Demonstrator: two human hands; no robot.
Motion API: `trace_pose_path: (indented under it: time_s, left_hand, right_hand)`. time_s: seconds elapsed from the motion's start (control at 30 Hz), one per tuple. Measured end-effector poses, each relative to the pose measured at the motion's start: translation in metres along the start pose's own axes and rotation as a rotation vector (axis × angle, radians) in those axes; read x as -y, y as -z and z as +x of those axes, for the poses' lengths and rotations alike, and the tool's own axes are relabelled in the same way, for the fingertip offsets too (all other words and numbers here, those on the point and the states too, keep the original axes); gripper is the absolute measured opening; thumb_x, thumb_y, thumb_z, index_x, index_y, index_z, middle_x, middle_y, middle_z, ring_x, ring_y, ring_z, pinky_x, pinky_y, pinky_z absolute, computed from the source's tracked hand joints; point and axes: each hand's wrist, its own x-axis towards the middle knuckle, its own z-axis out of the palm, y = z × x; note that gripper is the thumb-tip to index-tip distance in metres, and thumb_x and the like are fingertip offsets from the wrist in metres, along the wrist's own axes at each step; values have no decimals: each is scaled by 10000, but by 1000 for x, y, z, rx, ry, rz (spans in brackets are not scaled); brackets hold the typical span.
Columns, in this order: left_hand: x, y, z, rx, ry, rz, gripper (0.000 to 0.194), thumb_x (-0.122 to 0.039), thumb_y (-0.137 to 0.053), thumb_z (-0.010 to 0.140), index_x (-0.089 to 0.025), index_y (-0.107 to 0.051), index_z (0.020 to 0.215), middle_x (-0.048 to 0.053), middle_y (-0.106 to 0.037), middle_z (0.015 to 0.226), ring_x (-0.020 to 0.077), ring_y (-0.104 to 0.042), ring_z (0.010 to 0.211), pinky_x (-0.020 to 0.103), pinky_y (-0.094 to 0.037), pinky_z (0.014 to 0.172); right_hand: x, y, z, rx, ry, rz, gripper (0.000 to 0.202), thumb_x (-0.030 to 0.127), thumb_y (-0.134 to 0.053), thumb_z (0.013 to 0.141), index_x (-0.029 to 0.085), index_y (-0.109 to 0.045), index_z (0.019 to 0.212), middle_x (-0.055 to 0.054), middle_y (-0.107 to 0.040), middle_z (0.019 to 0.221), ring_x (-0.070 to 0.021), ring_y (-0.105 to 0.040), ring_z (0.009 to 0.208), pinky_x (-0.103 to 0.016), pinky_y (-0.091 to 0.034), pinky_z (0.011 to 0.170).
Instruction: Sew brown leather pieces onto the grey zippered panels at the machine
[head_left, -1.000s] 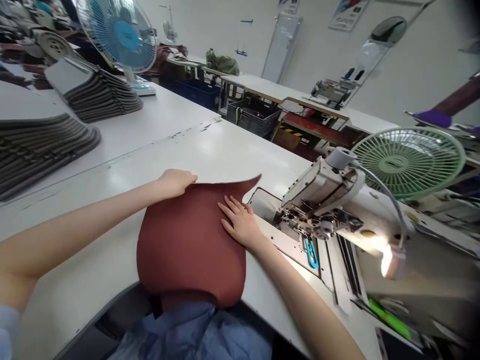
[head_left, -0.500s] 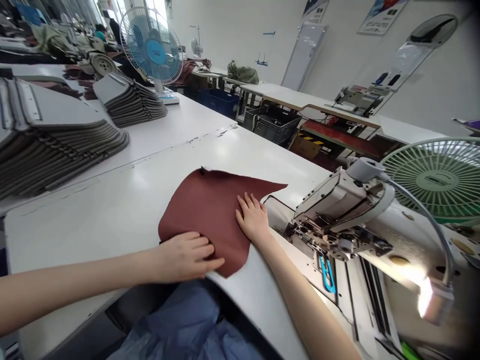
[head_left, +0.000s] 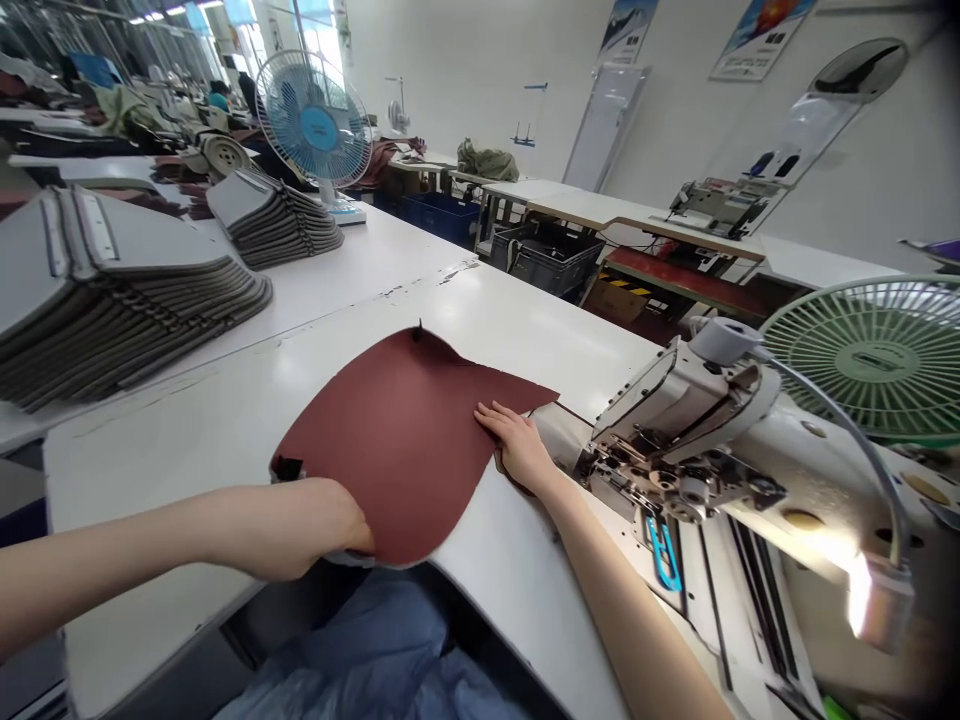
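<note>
A dark red fabric piece (head_left: 397, 430) lies on the white table (head_left: 187, 420), with small black tabs at its top and left corners. At its lower left edge is my left hand (head_left: 322, 525); its fingers are hidden beneath the fabric. My right hand (head_left: 521, 445) rests at the fabric's right side, fingers on top and thumb side near the edge, pinching it. To the right of that hand stands a sewing machine (head_left: 675, 430), its needle area just past the fabric's pointed right corner. A light blue clip-like piece (head_left: 664, 555) lies on the machine bed.
Stacks of grey padded panels (head_left: 142, 300) stand at the left, a second stack (head_left: 277, 215) behind them. A blue fan (head_left: 319, 130) is at the back, a green fan (head_left: 874, 360) at the right. A lit lamp (head_left: 877, 600) hangs low on the right.
My left hand has gone from lying on the fabric to reaching under its lower edge. The fabric has spread further left, showing a black tab there. My right hand has shifted slightly right and down.
</note>
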Motion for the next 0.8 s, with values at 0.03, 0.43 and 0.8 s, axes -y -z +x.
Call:
trace_pose_path:
  time_s: [0.03, 0.43, 0.8]
  left_hand:
    - [1, 0, -2, 48, -13, -78, 634, 81, -483, 607, -329, -711, 1033, -51, -751, 931, 156, -689, 766, 209, -477, 595]
    - [150, 113, -99, -682, 1025, 274, 567, -446, -481, 940, -34, -513, 1328, 153, -434, 1483, 322, -275, 1393, 553, -212, 1151]
    - [195, 169, -126, -667, 1280, 55, 483, -432, -564, 844, -23, -658, 1082, -16, -689, 845, 191, -607, 953, 438, -453, 976]
  right_hand:
    - [1, 0, 0, 13, -8, 1, 761, -35, -330, 737, 278, -507, 1407, 14, -417, 1522, -224, -297, 1446, -479, -318, 1108]
    - [6, -11, 18, -142, -190, -273, 589, 261, -449, 903, 265, -397, 1490, -98, -461, 1481, -317, -443, 1278, -495, -399, 1017]
    - [0, -9, 14, -19, -137, -263, 527, 276, -441, 956, 309, -413, 1480, -76, -349, 1560, -320, -271, 1448, -489, -319, 1078]
